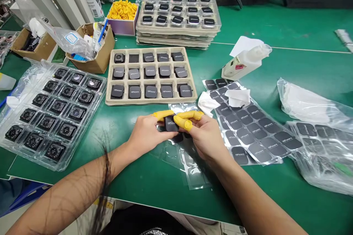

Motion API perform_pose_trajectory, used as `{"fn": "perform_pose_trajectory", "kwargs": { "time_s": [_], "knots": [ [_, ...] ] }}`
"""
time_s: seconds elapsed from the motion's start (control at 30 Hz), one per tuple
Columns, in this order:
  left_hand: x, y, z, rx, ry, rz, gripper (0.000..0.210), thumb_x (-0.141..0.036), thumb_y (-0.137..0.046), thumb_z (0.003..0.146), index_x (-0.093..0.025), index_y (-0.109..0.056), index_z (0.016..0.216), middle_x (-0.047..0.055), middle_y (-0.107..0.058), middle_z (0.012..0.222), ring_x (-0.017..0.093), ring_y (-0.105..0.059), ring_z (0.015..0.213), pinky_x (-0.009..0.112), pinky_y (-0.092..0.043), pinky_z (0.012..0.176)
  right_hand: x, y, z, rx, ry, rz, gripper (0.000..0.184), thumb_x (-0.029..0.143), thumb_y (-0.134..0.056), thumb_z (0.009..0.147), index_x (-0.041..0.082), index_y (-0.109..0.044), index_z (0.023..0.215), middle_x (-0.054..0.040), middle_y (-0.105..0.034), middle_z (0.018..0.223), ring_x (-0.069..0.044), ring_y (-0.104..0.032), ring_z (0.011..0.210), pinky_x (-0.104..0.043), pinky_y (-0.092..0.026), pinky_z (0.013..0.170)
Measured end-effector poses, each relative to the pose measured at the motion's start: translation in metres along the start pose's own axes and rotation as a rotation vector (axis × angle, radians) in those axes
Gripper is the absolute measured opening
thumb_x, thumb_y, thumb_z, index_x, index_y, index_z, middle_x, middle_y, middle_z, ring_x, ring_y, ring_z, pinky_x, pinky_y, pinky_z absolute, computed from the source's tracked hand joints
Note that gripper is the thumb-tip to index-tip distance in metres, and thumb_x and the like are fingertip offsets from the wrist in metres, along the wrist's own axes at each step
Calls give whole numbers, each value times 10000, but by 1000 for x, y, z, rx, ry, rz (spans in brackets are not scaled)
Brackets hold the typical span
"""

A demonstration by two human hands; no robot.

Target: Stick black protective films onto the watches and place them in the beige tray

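Note:
Between both hands is a small square smartwatch case point(170, 125), its upward face covered by a black film with white lettering. My left hand point(147, 130) grips its left side, and my right hand point(202, 130) presses yellow-covered fingertips on its right side. Under the hands lie clear film sheets point(197, 176) with a few dark stickers. Just beyond, a beige tray point(109, 97) holds several watch cases, most topped with the same lettered film; the front-row compartments are all filled. To the right are sheets of black lettered stickers point(257, 130), with a crumpled white cloth point(208, 103) at their edge.
A clear tray of bare watch cases point(62, 161) lies left. Stacked trays point(179, 31), a box of yellow finger cots point(122, 25) and a cardboard box point(95, 64) stand behind. A white bottle point(242, 64) and plastic-bagged sheets point(325, 154) are right.

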State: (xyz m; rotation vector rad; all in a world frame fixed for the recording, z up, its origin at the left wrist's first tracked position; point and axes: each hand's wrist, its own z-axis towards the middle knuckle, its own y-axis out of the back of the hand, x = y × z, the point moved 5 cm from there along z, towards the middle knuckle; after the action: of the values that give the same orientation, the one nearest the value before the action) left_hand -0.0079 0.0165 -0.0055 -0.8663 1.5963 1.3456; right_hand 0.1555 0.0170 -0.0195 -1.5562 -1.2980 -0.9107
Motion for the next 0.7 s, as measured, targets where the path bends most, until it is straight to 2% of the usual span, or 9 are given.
{"fn": "perform_pose_trajectory", "kwargs": {
  "time_s": [0.2,0.37,0.5,0.57,0.63,0.7],
  "knots": [
    [0,1,0,1,-11,7,519,-278,-858,690,-280,-739,1195,-40,-798,1088,187,-781,918,290,-638,900,4,-1,-2,22,30,-79,375,423,-934,607,210,-742,849,-30,-735,830,-175,-695,761,-333,-588,772],
    [0,1,0,0,-4,-14,491,-290,-867,674,-249,-752,1150,-20,-806,1037,205,-781,918,304,-644,894,23,12,-5,-41,123,-327,546,472,-883,679,260,-674,1137,-33,-696,927,-180,-679,692,-315,-569,614],
    [0,0,0,43,-33,-17,487,-204,-846,650,-247,-758,1127,-16,-800,1078,215,-771,976,321,-622,956,17,-4,-2,168,52,-277,832,404,-953,559,270,-562,1281,-1,-670,892,-166,-657,685,-295,-558,605],
    [-1,-1,0,46,-35,4,466,-233,-853,654,-247,-764,1111,-11,-804,1065,221,-770,976,332,-618,960,11,-10,-1,187,30,-229,769,455,-909,630,253,-550,1280,25,-652,800,-145,-627,636,-283,-543,594],
    [0,0,0,43,-20,-7,486,-301,-876,651,-232,-763,1118,5,-807,1060,230,-772,972,336,-621,948,7,-10,1,116,29,-199,597,549,-767,788,247,-558,1259,45,-617,714,-128,-589,566,-274,-521,555],
    [-1,0,0,54,-22,-16,515,-330,-889,639,-225,-762,1127,9,-810,1045,229,-775,957,331,-621,934,6,-7,0,84,39,-200,515,576,-667,869,251,-562,1254,53,-597,683,-124,-575,541,-271,-515,545]
  ]
}}
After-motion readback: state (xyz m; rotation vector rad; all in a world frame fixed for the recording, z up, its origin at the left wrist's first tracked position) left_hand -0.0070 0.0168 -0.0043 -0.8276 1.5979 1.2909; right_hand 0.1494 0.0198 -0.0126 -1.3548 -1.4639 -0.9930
